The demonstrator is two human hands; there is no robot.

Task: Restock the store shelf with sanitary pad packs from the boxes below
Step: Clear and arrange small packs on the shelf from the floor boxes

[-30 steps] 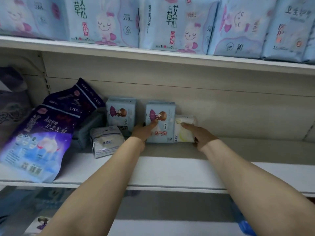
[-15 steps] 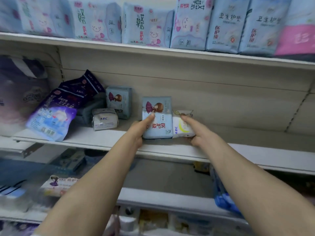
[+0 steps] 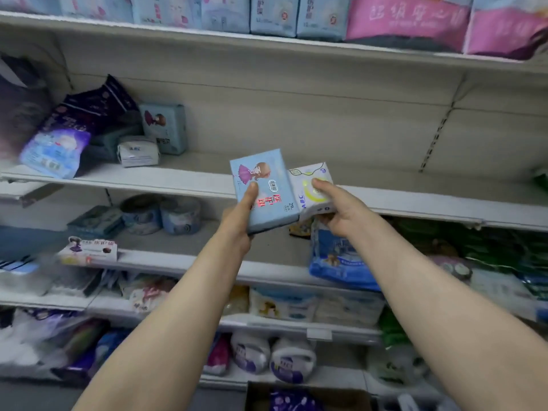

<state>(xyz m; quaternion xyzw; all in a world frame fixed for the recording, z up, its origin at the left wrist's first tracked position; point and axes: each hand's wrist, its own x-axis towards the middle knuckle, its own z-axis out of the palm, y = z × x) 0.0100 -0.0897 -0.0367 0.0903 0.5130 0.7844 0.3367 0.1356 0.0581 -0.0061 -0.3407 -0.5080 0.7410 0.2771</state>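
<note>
My left hand (image 3: pixel 241 216) grips a light blue pad pack (image 3: pixel 267 189) printed with a cartoon girl, thumb on its face. My right hand (image 3: pixel 341 212) holds a small white ABC pad pack (image 3: pixel 308 185) right beside it. Both packs hang in the air in front of the cream shelf (image 3: pixel 415 209), off its surface. At the bottom edge an open cardboard box (image 3: pixel 296 397) shows purple packs inside.
On the shelf's left stand a matching blue pack (image 3: pixel 166 129), a small white pack (image 3: pixel 138 151) and leaning purple bags (image 3: pixel 68 132). Blue and pink packs line the upper shelf (image 3: pixel 267 40). Lower shelves hold rolls, bags and a blue bag (image 3: pixel 341 262).
Both hands have lifted the two packs off the shelf and drawn them toward me. The view has pulled back and tilted down, showing lower shelves and the box.
</note>
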